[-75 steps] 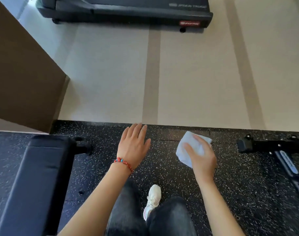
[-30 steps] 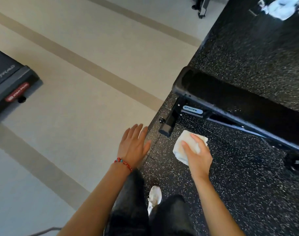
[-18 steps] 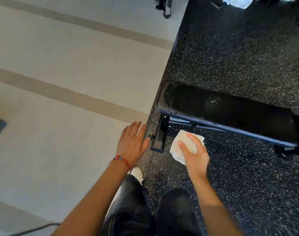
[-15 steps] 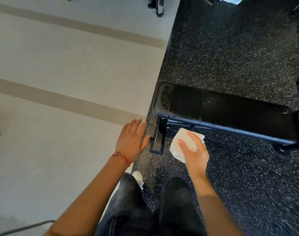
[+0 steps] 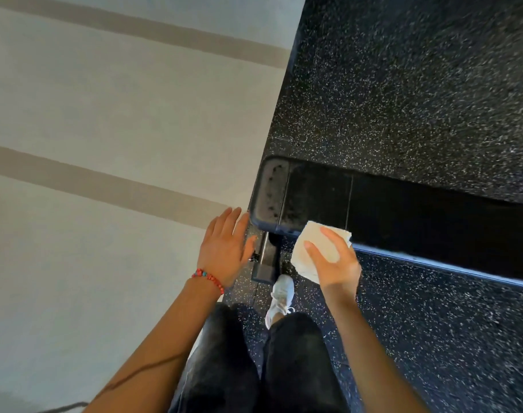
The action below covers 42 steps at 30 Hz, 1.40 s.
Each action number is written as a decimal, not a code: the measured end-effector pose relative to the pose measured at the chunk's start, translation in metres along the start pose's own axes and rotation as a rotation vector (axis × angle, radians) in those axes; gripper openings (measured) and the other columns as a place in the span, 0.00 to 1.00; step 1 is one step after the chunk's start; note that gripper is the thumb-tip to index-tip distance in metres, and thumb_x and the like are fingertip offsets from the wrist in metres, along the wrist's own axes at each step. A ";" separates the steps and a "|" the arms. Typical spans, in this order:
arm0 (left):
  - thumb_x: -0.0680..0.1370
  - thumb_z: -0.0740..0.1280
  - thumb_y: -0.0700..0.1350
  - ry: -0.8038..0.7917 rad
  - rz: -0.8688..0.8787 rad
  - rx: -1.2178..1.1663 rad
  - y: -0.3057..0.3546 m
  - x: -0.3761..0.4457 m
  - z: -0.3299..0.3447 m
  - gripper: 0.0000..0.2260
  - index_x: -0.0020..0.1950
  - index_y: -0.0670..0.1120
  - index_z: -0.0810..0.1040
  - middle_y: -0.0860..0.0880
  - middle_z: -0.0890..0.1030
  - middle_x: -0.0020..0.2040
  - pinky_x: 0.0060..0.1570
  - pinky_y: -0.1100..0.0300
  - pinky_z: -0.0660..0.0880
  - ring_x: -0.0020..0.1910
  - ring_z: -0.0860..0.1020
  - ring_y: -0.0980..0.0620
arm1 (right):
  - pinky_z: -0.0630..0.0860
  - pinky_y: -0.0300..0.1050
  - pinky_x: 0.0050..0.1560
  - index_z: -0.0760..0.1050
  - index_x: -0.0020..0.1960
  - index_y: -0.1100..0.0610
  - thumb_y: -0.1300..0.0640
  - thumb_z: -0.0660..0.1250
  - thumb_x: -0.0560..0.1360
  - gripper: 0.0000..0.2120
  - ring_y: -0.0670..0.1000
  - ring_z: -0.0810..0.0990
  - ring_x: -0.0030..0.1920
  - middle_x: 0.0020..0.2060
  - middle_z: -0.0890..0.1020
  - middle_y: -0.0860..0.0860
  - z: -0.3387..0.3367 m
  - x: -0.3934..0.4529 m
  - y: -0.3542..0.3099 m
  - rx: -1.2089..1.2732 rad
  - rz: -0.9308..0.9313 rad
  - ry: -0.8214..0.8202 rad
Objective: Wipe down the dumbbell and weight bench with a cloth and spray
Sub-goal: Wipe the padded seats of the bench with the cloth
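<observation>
Right now the right hand (image 5: 333, 263) has its grip pinched round the folded white cloth (image 5: 315, 248), thumb on top, held at the near edge of the black weight bench (image 5: 403, 210). The bench's long axis runs away to the right from the worn end pad (image 5: 269, 192); the cloth sits just beside that end. Left hand (image 5: 224, 248) hangs flat w/ fingers straight, holding nothing, near the end pad's corner. Right hand's nearer the padded top, so prob. it wipes rightward. No dumbbell or spray in view.
</observation>
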<state>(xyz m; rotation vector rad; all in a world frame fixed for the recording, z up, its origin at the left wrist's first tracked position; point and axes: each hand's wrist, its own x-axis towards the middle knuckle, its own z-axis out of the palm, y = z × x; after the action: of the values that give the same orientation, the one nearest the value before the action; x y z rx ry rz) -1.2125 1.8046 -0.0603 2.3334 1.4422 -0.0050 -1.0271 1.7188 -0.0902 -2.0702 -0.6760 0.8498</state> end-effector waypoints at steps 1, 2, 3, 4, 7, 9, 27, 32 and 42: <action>0.77 0.53 0.50 -0.004 -0.010 -0.002 0.002 0.009 0.005 0.23 0.62 0.36 0.74 0.35 0.77 0.60 0.59 0.41 0.69 0.60 0.74 0.35 | 0.67 0.25 0.47 0.77 0.57 0.45 0.52 0.74 0.67 0.19 0.45 0.74 0.50 0.53 0.77 0.51 0.001 0.012 0.001 0.009 -0.020 -0.006; 0.77 0.53 0.50 -0.011 -0.019 -0.003 0.004 0.018 0.011 0.23 0.62 0.36 0.74 0.35 0.77 0.60 0.59 0.41 0.69 0.60 0.75 0.36 | 0.67 0.24 0.46 0.77 0.57 0.45 0.53 0.74 0.67 0.19 0.44 0.74 0.49 0.53 0.77 0.51 0.002 0.024 0.002 0.011 -0.036 -0.013; 0.77 0.53 0.50 -0.016 -0.026 -0.003 0.005 0.026 0.017 0.23 0.62 0.36 0.74 0.35 0.77 0.60 0.59 0.41 0.69 0.60 0.75 0.36 | 0.68 0.26 0.47 0.77 0.57 0.46 0.53 0.74 0.67 0.19 0.43 0.73 0.49 0.54 0.77 0.51 0.005 0.035 0.004 0.002 -0.040 -0.021; 0.77 0.53 0.50 -0.019 -0.032 -0.004 0.004 0.034 0.024 0.23 0.62 0.36 0.75 0.35 0.77 0.60 0.59 0.41 0.69 0.60 0.75 0.36 | 0.69 0.31 0.49 0.77 0.57 0.46 0.52 0.74 0.68 0.19 0.44 0.73 0.50 0.54 0.77 0.51 0.009 0.047 0.006 -0.016 -0.032 -0.028; 0.77 0.53 0.51 -0.038 -0.050 -0.012 -0.006 0.056 0.048 0.23 0.62 0.36 0.74 0.35 0.77 0.60 0.59 0.41 0.69 0.60 0.75 0.35 | 0.69 0.34 0.49 0.76 0.57 0.43 0.51 0.74 0.67 0.19 0.46 0.74 0.50 0.53 0.76 0.51 0.028 0.078 0.016 -0.048 0.009 -0.047; 0.77 0.53 0.51 -0.036 -0.060 -0.023 -0.015 0.071 0.065 0.24 0.63 0.36 0.74 0.35 0.76 0.61 0.59 0.40 0.68 0.61 0.74 0.35 | 0.66 0.24 0.42 0.75 0.55 0.39 0.49 0.73 0.67 0.18 0.43 0.74 0.46 0.51 0.76 0.51 0.045 0.094 0.025 -0.060 0.025 -0.077; 0.78 0.50 0.49 -0.102 0.080 -0.051 -0.120 0.180 0.240 0.24 0.72 0.42 0.63 0.44 0.63 0.73 0.67 0.42 0.62 0.71 0.62 0.41 | 0.75 0.41 0.24 0.79 0.56 0.52 0.44 0.71 0.68 0.19 0.55 0.77 0.31 0.40 0.76 0.60 0.200 0.176 0.140 -0.573 -0.404 0.064; 0.77 0.53 0.48 -0.039 0.110 -0.042 -0.127 0.185 0.254 0.23 0.70 0.40 0.67 0.43 0.66 0.71 0.65 0.41 0.63 0.70 0.61 0.43 | 0.75 0.43 0.23 0.77 0.57 0.52 0.43 0.64 0.71 0.19 0.56 0.76 0.30 0.37 0.75 0.60 0.213 0.197 0.134 -0.712 -0.537 0.196; 0.76 0.54 0.49 -0.004 0.146 -0.024 -0.133 0.186 0.257 0.23 0.69 0.39 0.68 0.41 0.68 0.70 0.65 0.40 0.62 0.69 0.66 0.42 | 0.68 0.44 0.36 0.73 0.64 0.50 0.42 0.63 0.74 0.21 0.59 0.75 0.47 0.50 0.73 0.62 0.241 0.280 0.083 -0.688 -0.334 0.198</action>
<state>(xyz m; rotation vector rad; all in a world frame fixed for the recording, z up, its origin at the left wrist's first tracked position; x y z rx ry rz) -1.1878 1.9304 -0.3792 2.4118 1.2601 0.0472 -1.0166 1.9788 -0.3652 -2.4813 -1.2879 0.2198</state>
